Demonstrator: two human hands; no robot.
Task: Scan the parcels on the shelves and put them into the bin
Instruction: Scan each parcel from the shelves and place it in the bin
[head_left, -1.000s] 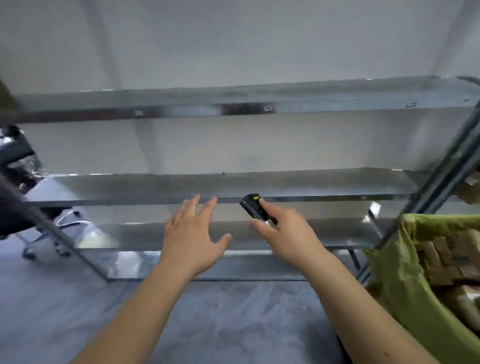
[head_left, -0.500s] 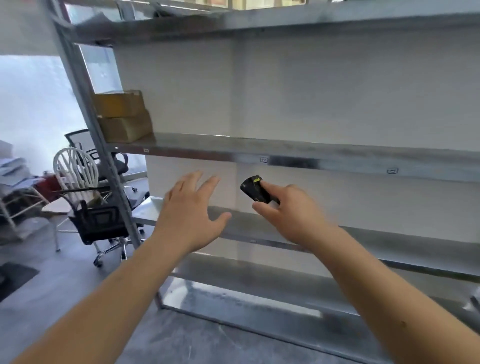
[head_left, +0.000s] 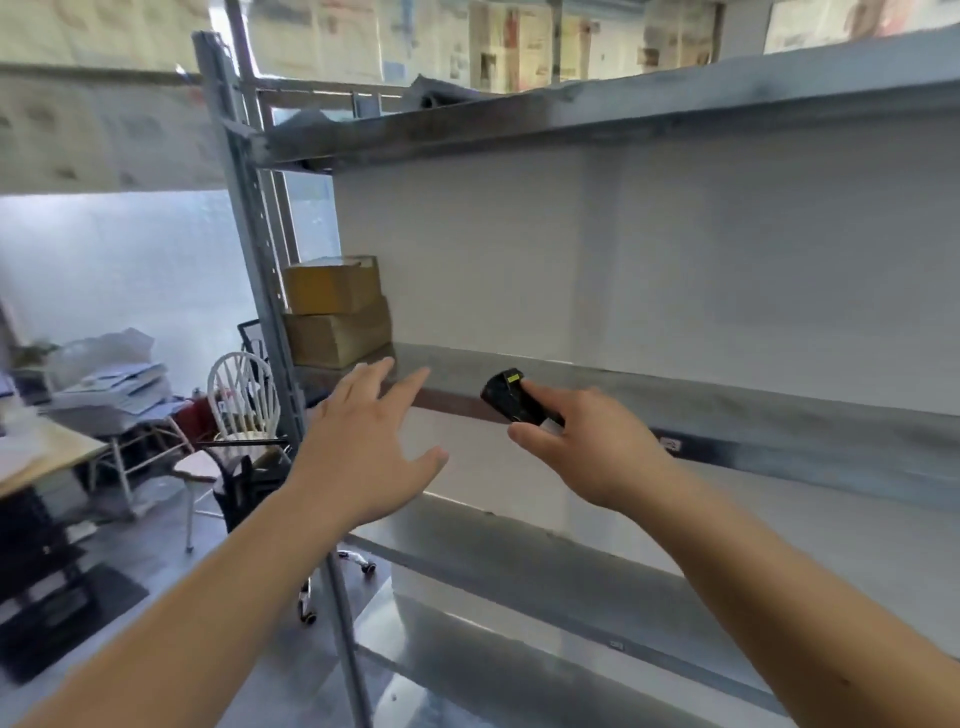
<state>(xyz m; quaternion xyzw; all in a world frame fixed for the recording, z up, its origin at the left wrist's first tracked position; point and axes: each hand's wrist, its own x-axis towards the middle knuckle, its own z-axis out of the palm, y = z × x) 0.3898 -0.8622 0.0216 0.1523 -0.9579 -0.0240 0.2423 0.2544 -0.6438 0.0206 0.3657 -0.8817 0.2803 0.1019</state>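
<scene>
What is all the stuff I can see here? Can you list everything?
Cardboard parcels: two, brown, stacked at the left end of the middle shelf.
Shelf rack: one, grey metal, several levels, filling the right side.
Scanner: one, black with a yellow mark, held in front of the middle shelf.
Chair: one, white, spindle back, left of the rack.
Office chair: one, black, on wheels, beside the rack post.
Desk: one, pale wood, far left, with stacked papers behind it.
Left hand: one, open, fingers spread, reaching toward the parcels.
Right hand: one, grips the scanner.
</scene>
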